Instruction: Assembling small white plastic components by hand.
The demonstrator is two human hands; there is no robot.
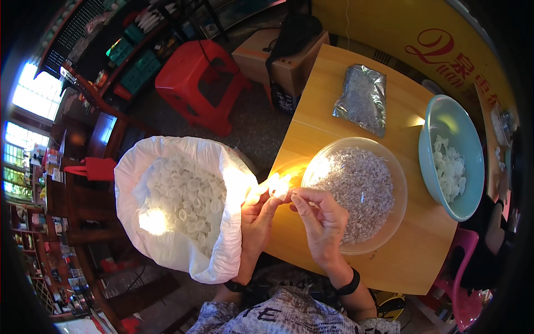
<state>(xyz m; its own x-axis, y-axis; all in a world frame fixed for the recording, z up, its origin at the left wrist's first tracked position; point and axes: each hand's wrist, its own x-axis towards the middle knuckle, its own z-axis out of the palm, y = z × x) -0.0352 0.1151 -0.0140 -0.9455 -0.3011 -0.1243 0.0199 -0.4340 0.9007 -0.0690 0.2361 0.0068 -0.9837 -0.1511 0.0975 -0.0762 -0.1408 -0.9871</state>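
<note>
At frame centre, left hand (257, 214) and right hand (320, 220) pinch a small white ring (276, 186), seemingly plastic, beside the clear bowl (397, 214)

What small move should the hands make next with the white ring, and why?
Probably press the small piece in the right hand into the white ring that the left hand pinches. Both hands meet at it, over the table edge beside the clear bowl of small grey pieces; nothing looks joined yet, though glare blurs it.
</note>
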